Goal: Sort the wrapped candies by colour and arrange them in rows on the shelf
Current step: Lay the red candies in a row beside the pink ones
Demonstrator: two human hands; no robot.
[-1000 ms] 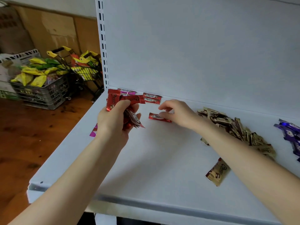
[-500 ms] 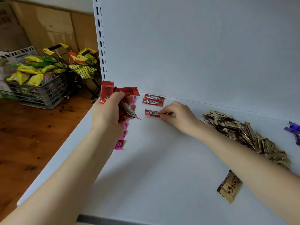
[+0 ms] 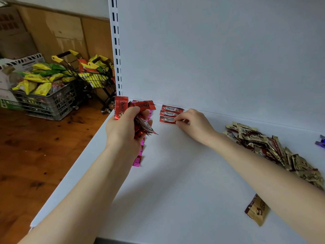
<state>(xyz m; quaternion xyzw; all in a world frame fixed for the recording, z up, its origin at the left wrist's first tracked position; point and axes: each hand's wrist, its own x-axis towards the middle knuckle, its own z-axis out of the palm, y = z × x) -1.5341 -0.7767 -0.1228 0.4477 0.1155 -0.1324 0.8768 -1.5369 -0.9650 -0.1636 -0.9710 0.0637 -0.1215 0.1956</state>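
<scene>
My left hand (image 3: pixel 124 127) grips a bunch of red wrapped candies (image 3: pixel 139 110) above the left part of the white shelf (image 3: pixel 175 182). Under it runs a column of pink candies (image 3: pixel 138 160), mostly hidden by the hand. Three red candies lie in a column near the back wall; my right hand (image 3: pixel 193 124) pinches the right end of the nearest one, the third red candy (image 3: pixel 167 119). A heap of gold candies (image 3: pixel 269 147) lies at the right, with one loose gold candy (image 3: pixel 257 209) nearer the front. Purple candies (image 3: pixel 321 142) peek in at the right edge.
The white back panel (image 3: pixel 211 50) rises behind the shelf, with a slotted upright (image 3: pixel 117 50) at its left. On the wooden floor (image 3: pixel 35 147) to the left stand a grey crate of yellow and green packets (image 3: pixel 44 90) and small shopping carts (image 3: pixel 93 74).
My right hand has slid the third red candy back until it lies just below the other two. My left hand with its bunch has stayed beside them. The camera has shifted closer.
</scene>
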